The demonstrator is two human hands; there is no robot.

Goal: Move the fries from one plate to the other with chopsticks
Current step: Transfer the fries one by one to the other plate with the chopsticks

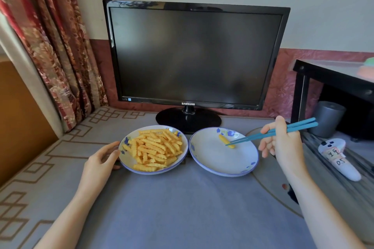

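A heap of crinkle-cut fries [154, 148] fills the left plate [127, 162], white with blue flowers. Beside it on the right is a matching plate [214, 159], and one fry [226, 141] lies in its far part. My right hand [282, 143] grips a pair of teal chopsticks [283, 130], their tips resting at that single fry. I cannot tell whether the tips still pinch it. My left hand [101, 159] rests with curled fingers against the left rim of the full plate.
A black Samsung monitor [192, 56] stands right behind the plates on its round foot. The table has a grey-blue cloth. To the right sit a black shelf [334, 79], a grey cylinder [328, 121] and a white controller [338, 157]. A patterned curtain hangs at the left.
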